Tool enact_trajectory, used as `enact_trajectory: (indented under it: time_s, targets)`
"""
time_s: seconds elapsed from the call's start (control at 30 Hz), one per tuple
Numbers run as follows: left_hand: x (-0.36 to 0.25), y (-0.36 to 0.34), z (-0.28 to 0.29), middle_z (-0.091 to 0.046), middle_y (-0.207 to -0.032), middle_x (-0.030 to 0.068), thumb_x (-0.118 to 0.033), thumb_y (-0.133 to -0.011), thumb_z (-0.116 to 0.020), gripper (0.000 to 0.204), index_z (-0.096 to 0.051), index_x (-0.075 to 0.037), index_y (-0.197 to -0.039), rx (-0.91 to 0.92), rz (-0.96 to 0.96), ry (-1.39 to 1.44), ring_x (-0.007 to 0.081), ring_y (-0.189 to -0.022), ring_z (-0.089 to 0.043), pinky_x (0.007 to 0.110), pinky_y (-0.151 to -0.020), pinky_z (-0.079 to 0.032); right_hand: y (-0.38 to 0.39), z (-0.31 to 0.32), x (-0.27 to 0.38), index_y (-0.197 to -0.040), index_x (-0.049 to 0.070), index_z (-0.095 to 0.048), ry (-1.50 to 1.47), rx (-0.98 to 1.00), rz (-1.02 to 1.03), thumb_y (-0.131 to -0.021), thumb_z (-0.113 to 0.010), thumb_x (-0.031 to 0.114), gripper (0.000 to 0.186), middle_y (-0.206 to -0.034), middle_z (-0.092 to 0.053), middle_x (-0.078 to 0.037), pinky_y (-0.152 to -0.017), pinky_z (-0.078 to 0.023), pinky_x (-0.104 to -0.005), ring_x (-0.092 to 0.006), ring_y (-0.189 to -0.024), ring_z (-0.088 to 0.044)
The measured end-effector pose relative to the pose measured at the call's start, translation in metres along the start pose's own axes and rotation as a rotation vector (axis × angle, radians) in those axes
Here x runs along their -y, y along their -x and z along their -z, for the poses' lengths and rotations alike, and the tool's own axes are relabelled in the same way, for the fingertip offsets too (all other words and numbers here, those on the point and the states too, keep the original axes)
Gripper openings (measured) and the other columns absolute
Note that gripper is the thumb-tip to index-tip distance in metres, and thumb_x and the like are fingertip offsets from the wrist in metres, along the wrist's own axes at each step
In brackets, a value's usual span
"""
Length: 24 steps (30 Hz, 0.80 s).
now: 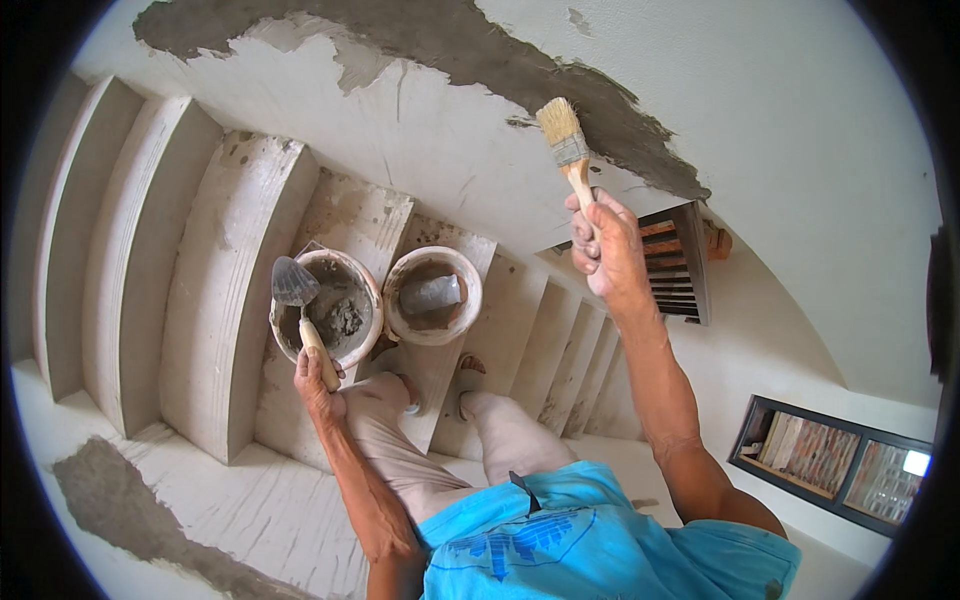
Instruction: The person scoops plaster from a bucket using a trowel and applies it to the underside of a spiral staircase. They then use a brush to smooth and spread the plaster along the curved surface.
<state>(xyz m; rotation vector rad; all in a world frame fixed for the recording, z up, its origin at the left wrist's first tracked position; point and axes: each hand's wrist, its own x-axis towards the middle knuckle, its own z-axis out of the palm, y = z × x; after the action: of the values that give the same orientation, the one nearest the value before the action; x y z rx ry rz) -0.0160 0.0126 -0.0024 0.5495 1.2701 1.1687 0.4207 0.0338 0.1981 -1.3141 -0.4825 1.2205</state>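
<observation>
My right hand (607, 245) is closed round the wooden handle of a paintbrush (563, 132), raised with its pale bristles up at the wall. The bristles lie over the lower edge of a strip of grey wet-looking mortar (470, 45); whether they touch it I cannot tell. Lower on the left, my left hand (318, 385) grips the wooden handle of a trowel (294, 282), its rounded grey blade over a bucket of mortar (340, 310). Beside that stands a second bucket (470, 325) with murky liquid and a grey, smooth object (430, 294) in it.
Both buckets stand on splattered concrete stairs (215, 290), where my feet also are. More steps drop away to the right. Another grey mortar patch (130, 500) marks the lower left wall. A slatted dark frame (675, 262) and a dark-framed window (835, 462) are at the right.
</observation>
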Motion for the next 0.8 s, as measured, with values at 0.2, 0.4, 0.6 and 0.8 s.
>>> enact_trajectory:
  time_s: [0.2,0.4,0.6,0.8]
  targets:
    - [-0.001,-0.001,0.008,-0.062,-0.082,0.0046,-0.029,-0.096,-0.068,0.033,-0.059,-0.003,-0.113,-0.026,-0.043,0.010,0.0115,-0.064,-0.059,0.026,-0.053,-0.048,0.042,0.029,-0.009,-0.102,0.000,-0.057,-0.073,-0.182,0.033,-0.093,-0.053,0.021,0.023,-0.065,-0.041,0.004,-0.036,-0.027,-0.0198,-0.0033,-0.046,-0.032]
    - [0.000,-0.003,0.002,-0.061,-0.081,0.0045,-0.028,-0.096,-0.067,0.033,-0.058,-0.003,-0.114,-0.004,-0.017,-0.006,0.0113,-0.064,-0.059,0.026,-0.053,-0.048,0.016,0.000,0.000,-0.100,0.000,-0.057,0.032,-0.060,0.015,-0.091,-0.053,0.019,0.021,-0.064,-0.043,0.003,-0.036,-0.027,-0.0206,-0.0032,-0.045,-0.032]
    - [0.001,-0.003,0.005,-0.061,-0.082,0.0049,-0.028,-0.095,-0.067,0.034,-0.057,-0.003,-0.116,-0.005,-0.042,0.005,0.0122,-0.065,-0.059,0.026,-0.053,-0.048,0.027,0.036,0.006,-0.099,0.000,-0.057,-0.091,-0.180,0.130,-0.092,-0.054,0.023,0.024,-0.062,-0.041,0.004,-0.035,-0.026,-0.0207,-0.0030,-0.044,-0.032]
    - [0.002,-0.004,0.004,-0.061,-0.084,0.0051,-0.028,-0.095,-0.067,0.037,-0.057,-0.002,-0.120,0.006,-0.021,0.036,0.0124,-0.065,-0.059,0.026,-0.054,-0.048,0.056,0.044,0.008,-0.098,0.000,-0.056,0.077,-0.143,0.113,-0.091,-0.053,0.024,0.025,-0.061,-0.038,0.004,-0.036,-0.026,-0.0207,-0.0027,-0.046,-0.031]
